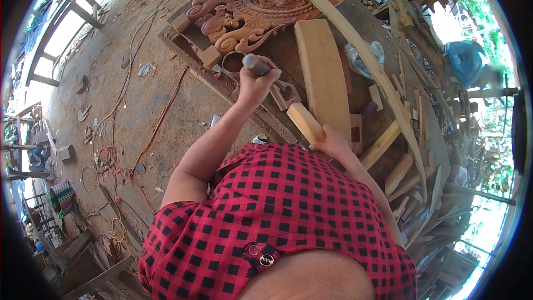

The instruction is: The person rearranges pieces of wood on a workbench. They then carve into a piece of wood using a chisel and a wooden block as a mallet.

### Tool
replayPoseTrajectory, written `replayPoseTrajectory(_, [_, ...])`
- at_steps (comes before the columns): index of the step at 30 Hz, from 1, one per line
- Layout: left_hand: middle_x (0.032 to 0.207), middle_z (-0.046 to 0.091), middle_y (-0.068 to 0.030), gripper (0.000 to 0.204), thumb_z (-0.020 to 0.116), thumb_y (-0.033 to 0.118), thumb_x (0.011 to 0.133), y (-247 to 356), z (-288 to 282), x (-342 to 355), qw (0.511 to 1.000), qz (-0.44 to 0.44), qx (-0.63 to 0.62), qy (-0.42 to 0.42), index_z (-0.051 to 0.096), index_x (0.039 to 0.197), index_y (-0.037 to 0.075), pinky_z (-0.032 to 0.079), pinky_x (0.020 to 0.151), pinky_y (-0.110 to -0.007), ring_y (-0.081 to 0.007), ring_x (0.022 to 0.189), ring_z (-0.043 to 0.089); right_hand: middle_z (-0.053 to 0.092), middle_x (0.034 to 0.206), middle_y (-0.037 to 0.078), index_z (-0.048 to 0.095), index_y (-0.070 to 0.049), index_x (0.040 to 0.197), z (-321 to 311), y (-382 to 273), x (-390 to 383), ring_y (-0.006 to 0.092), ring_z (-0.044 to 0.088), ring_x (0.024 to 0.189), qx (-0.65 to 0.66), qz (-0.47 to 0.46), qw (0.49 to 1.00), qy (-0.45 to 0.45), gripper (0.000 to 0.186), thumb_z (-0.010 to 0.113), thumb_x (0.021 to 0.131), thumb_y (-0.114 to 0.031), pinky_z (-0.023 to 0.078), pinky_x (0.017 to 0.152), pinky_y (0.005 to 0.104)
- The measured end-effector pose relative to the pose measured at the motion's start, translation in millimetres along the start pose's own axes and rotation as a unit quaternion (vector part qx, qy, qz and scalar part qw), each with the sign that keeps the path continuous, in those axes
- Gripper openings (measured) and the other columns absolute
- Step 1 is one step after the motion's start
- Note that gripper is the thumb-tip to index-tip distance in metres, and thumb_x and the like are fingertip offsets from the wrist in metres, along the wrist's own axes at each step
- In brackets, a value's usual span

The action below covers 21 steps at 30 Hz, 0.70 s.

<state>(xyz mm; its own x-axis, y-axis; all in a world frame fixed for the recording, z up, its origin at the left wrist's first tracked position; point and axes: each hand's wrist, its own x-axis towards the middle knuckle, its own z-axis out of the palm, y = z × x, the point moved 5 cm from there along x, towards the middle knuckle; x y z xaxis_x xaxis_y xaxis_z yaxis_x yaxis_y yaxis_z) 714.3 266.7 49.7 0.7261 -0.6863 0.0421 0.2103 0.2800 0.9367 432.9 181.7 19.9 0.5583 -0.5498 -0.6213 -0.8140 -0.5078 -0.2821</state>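
Left hand (259, 85): fist round your tool (255, 65), mid-frame
Right hand (335, 144): clasping wooden block (305, 122)
Slip risk: loosened grasp could drop your block

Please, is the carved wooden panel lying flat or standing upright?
Lying flat: the carved panel shows its relief face to the downward-looking camera, on the worktable.
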Motion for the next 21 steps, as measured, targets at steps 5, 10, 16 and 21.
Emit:
replayPoseTrajectory(5, [0.078,0.059,0.0015,0.014,0.07,-0.001,0.077,5,33,-5,0.995,0.013,0.056,-0.08,0.059,0.083,0.006,0.048,0.062,-0.023,-0.0074,0.069,0.057,0.064,0.096,0.023,0.051,0.001,0.097,-10,30,-16,0.0389,0.063,0.094,0.17,-0.033,0.979,0.107,0.055,0.081,0.067,-0.034,0.049,0.08,0.0427])
replayPoseTrajectory(10, [0.073,0.058,0.0035,0.012,0.068,-0.001,0.078,4,52,-7,0.99,0.014,0.092,-0.106,0.058,0.08,0.005,0.047,0.061,-0.024,-0.0046,0.068,0.053,0.06,0.083,0.015,0.049,0.002,0.091,-19,47,-30,0.0205,0.059,0.082,0.316,-0.064,0.931,0.169,0.046,0.081,0.069,-0.024,0.047,0.072,0.0339])
replayPoseTrajectory(16, [0.073,0.058,0.0032,0.012,0.069,0.003,0.076,3,69,-11,0.982,-0.003,0.151,-0.11,0.058,0.081,0.003,0.047,0.062,-0.024,-0.0038,0.069,0.053,0.057,0.085,0.006,0.05,0.001,0.094,-45,26,-52,0.0096,0.053,0.081,0.406,-0.077,0.891,0.188,0.041,0.079,0.072,-0.018,0.046,0.07,0.027])
replayPoseTrajectory(21, [0.082,0.063,-0.0052,0.022,0.077,0.01,0.071,10,106,-30,0.937,0.134,0.297,-0.123,0.062,0.086,0.005,0.05,0.07,-0.031,-0.0155,0.075,0.061,0.06,0.09,0.004,0.052,0.0,0.1,-114,-25,-106,0.0096,0.056,0.081,0.471,-0.168,0.802,0.327,0.034,0.075,0.077,-0.012,0.049,0.072,0.0273])
